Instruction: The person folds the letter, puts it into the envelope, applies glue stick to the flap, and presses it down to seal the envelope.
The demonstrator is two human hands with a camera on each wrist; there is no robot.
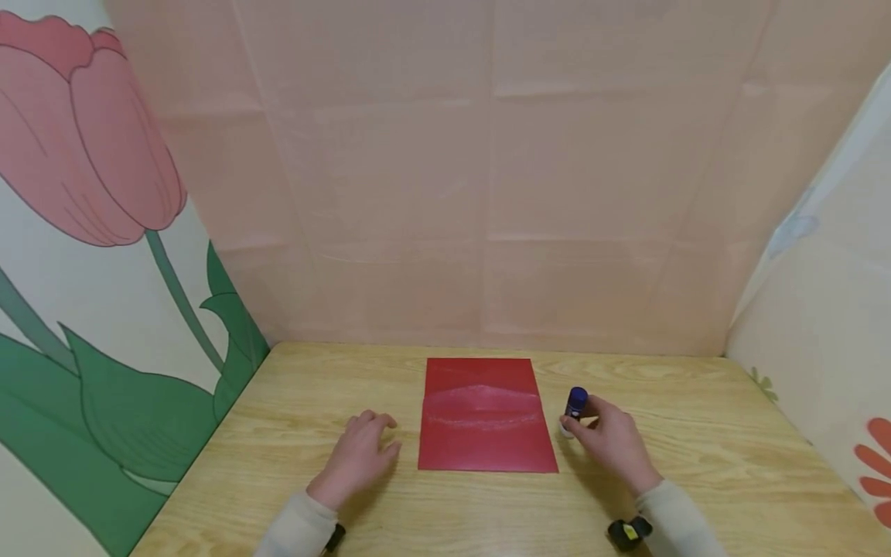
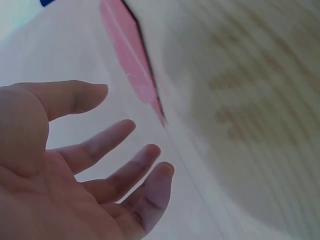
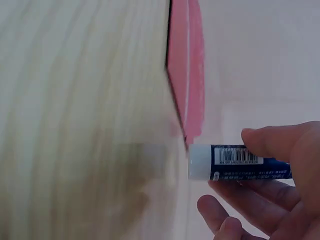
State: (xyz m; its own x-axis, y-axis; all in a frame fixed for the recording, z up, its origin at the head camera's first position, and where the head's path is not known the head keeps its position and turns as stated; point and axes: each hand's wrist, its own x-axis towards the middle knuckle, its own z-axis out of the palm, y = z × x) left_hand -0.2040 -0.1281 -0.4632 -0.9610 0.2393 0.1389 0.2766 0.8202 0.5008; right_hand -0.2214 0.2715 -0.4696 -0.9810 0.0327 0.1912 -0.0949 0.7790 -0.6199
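Observation:
My right hand (image 1: 612, 439) pinches a glue stick (image 1: 577, 402) with a dark blue cap and a white base, just right of the red paper. In the right wrist view the glue stick (image 3: 237, 161) shows a barcode label, with thumb on one side and fingers on the other. The red paper (image 1: 480, 452) lies flat on the table, with creases across it and pale shiny streaks along its middle. To its left, my left hand (image 1: 358, 456) is held over the table with fingers loosely bent and nothing in them; the left wrist view shows this hand (image 2: 85, 165) with fingers spread.
The light wood table (image 1: 278, 433) reaches back to a creased pinkish-beige sheet (image 1: 445, 193). A wall panel with a large tulip (image 1: 104, 139) stands on the left, and a pale panel (image 1: 835, 309) with a red flower on the right.

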